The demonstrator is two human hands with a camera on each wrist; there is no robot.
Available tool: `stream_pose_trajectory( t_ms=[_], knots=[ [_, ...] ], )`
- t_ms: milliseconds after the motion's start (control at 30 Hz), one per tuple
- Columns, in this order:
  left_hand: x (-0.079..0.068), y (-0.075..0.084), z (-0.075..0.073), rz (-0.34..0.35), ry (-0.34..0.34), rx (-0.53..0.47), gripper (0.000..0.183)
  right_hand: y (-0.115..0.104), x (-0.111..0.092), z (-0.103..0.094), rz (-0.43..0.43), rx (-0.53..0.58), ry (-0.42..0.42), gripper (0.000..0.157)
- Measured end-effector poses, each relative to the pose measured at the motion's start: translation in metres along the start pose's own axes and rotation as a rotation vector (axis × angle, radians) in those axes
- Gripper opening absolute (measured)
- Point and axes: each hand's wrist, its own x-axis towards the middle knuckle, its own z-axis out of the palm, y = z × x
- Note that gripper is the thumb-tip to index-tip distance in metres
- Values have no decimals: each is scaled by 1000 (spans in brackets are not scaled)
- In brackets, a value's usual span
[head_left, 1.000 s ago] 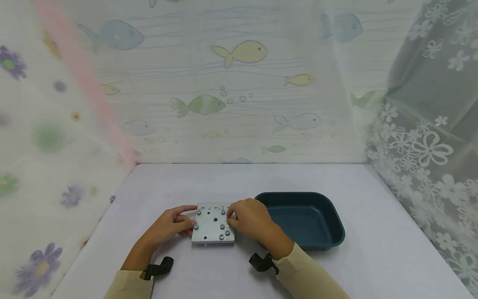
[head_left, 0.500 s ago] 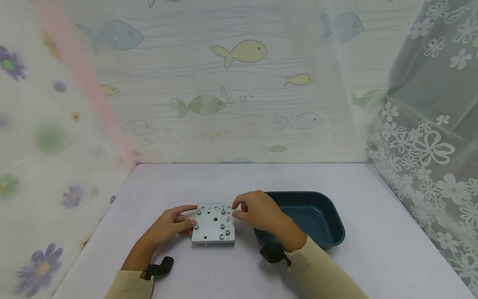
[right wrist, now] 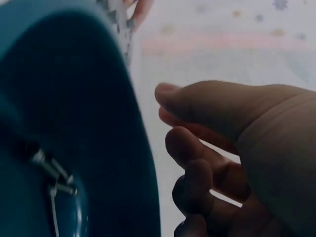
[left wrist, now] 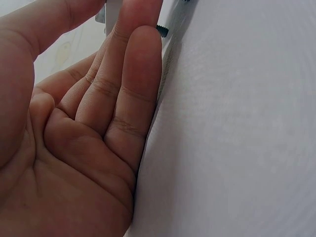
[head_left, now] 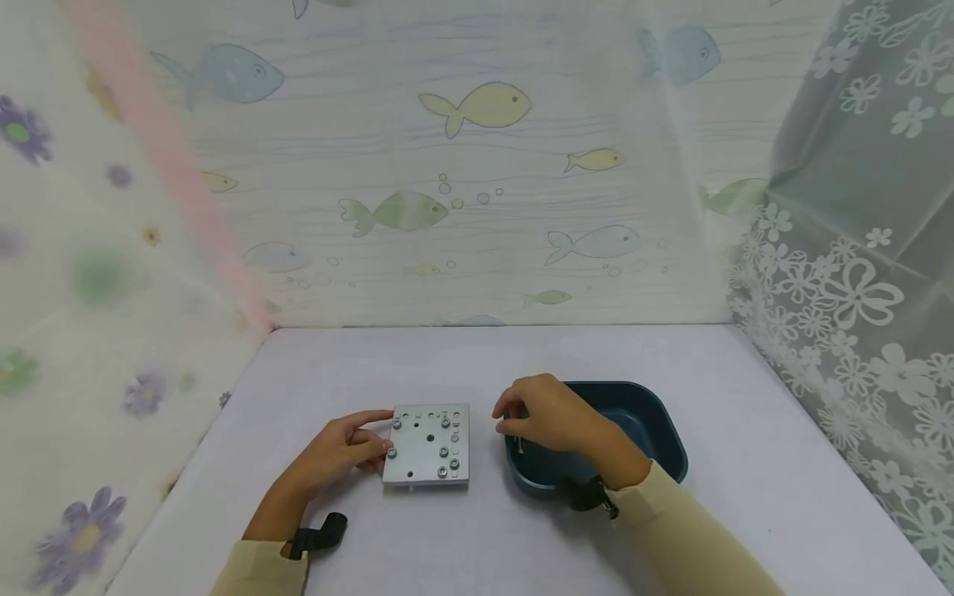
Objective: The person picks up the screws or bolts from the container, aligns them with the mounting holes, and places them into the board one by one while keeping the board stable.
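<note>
A silver metal plate (head_left: 417, 459) with holes and several socket-head screws (head_left: 443, 452) lies on the white table, in the middle of the head view. My left hand (head_left: 344, 447) holds its left edge, the index finger at the far corner and the thumb lower down. In the left wrist view, a threaded screw end (left wrist: 162, 31) shows below the plate, beyond the fingertips. My right hand (head_left: 555, 414) is over the left side of the dark teal tray, with bent fingers. Nothing shows between its thumb and fingers (right wrist: 183, 143) in the right wrist view.
Inside the teal tray (head_left: 666, 439), to the right of the plate, are several small metal screws (right wrist: 54, 170). A fish-patterned curtain (head_left: 477, 182) hangs behind the table, with flowered cloth (head_left: 82, 372) on the left and lace (head_left: 850, 331) on the right.
My right hand has left the plate's right edge and moved right to over the tray. A screw its fingers covered is now visible. My left hand and the plate stay put.
</note>
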Motion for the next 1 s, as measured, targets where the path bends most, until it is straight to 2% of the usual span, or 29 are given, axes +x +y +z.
stream_pose_trajectory(
  t_ms=[267, 467, 800, 1000],
  knots=[
    [0, -1, 0, 10, -8, -1, 68, 13, -8, -11, -69, -22, -53, 14],
    [1, -2, 0, 9, -11, -5, 69, 26, -9, -17, -86, -3, -99, 13],
    [-1, 0, 0, 2, -1, -9, 68, 44, -3, -20, -94, 40, -272, 20],
    [-1, 1, 0, 2, 0, -7, 67, 50, 7, -19, -98, 73, -337, 19]
  ],
)
